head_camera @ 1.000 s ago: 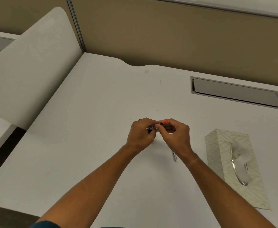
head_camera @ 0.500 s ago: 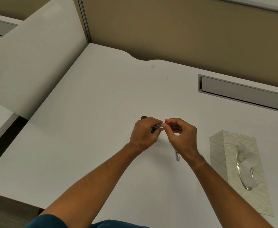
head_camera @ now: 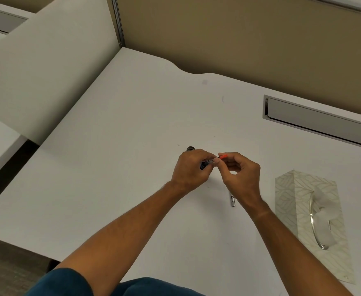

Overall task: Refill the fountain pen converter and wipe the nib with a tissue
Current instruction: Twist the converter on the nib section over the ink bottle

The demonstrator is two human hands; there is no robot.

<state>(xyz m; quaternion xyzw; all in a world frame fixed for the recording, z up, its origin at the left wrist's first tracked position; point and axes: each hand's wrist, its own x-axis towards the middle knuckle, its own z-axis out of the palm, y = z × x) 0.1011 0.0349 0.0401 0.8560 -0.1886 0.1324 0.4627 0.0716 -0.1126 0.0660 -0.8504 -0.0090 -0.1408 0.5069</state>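
Both hands meet over the middle of the white desk (head_camera: 121, 167). My left hand (head_camera: 191, 169) pinches the dark grip section of the fountain pen (head_camera: 204, 164), mostly hidden by the fingers. My right hand (head_camera: 240, 175) holds the converter (head_camera: 223, 156), whose red end sticks out above the fingers; its other end sits at the pen section. A small dark round object (head_camera: 190, 148), possibly an ink bottle, peeks out just behind my left hand. A silver pen part (head_camera: 232, 200) lies on the desk under my right wrist. The tissue box (head_camera: 292, 195) lies at the right.
A grey cable tray slot (head_camera: 316, 120) is set into the desk at the back right. A white divider panel (head_camera: 42, 77) slants along the left side. A tan partition wall (head_camera: 239, 39) closes the back. The desk's front edge runs near my lap.
The view has shifted slightly, so the hands sit a little lower right in frame. The fingers have kept working at the joint between pen section and converter; no part has left the hands.
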